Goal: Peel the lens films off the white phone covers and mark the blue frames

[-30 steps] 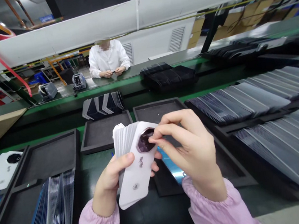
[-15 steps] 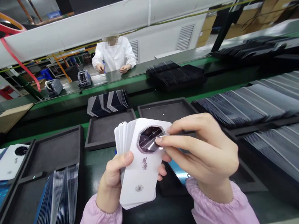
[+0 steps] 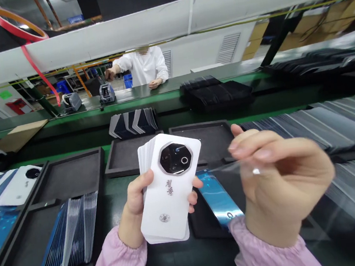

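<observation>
Head view: left hand (image 3: 135,209) grips a fanned stack of white phone back covers (image 3: 161,197) above the bench (image 3: 117,203); stack's right edge stands apart from right hand (image 3: 279,183), which pinches clear film (image 3: 232,168), blurred; bench gap lies between stack and left-side tray (image 3: 100,170); counted: one blue-filmed panel (image 3: 219,199), two tape dispensers (image 3: 107,93), one co-worker (image 3: 148,67); covers overlap too much to count.

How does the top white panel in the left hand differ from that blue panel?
Colour: the white panel is mostly white, the blue panel shiny blue. Pose: the left hand holds the white panel; the blue panel lies on a dark surface. Cover: the white panel's face shows almost whole; the right sleeve overlaps the blue panel's near end. Both are elongated.
</observation>
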Demonstrator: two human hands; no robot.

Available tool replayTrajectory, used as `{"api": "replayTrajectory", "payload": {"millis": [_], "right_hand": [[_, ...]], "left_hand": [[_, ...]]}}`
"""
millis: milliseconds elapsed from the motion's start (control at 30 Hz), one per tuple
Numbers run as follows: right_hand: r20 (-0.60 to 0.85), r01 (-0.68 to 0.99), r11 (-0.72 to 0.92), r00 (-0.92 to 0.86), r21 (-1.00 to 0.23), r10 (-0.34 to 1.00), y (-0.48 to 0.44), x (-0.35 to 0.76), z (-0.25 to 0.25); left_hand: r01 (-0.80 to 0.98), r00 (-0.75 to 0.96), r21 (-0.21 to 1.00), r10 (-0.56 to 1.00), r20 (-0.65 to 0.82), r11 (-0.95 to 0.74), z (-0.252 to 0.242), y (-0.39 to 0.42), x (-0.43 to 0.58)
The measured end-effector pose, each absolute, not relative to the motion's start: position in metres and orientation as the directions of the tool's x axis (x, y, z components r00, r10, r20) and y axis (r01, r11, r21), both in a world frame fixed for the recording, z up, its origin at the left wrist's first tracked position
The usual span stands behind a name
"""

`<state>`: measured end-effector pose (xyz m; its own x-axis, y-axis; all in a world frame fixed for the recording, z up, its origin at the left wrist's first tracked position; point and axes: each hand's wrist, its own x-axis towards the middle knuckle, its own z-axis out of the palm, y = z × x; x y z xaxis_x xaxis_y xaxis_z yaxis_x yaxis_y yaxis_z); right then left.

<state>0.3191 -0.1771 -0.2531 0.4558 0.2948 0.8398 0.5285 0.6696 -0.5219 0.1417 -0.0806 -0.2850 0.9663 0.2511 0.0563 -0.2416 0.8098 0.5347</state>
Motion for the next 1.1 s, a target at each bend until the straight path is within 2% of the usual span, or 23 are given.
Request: {"api": "replayTrajectory", "payload": {"millis": [100,200,400,600,900,1100], "right_hand": [[0.717,0.378,0.699,0.640,-0.607,0.277,-0.173,0.326,-0.257],[0.646,0.293,0.703,0.701,-0.648,0.302,-0.171,0.337,-0.263],[0.584,0.185,0.738,0.742,-0.649,0.328,-0.171,0.339,-0.265],[0.621,0.202,0.739,0.702,-0.643,0.348,-0.173,0.338,-0.265],[0.466,0.047,0.756,0.812,-0.653,0.352,-0.172,0.328,-0.253],[0.457,0.041,0.736,0.807,-0.676,0.375,-0.172,0.325,-0.251]], "left_hand": [[-0.248,0.964,0.535,0.261,0.052,0.808,-0.285,-0.082,0.141],[-0.261,0.962,0.533,0.265,0.069,0.805,-0.286,-0.084,0.139],[-0.273,0.960,0.555,0.264,0.097,0.786,-0.286,-0.085,0.138],[-0.284,0.954,0.589,0.284,0.094,0.756,-0.286,-0.087,0.139],[-0.299,0.952,0.550,0.280,0.122,0.780,-0.287,-0.089,0.137],[-0.254,0.967,0.503,0.216,0.134,0.826,-0.287,-0.084,0.137]]}}
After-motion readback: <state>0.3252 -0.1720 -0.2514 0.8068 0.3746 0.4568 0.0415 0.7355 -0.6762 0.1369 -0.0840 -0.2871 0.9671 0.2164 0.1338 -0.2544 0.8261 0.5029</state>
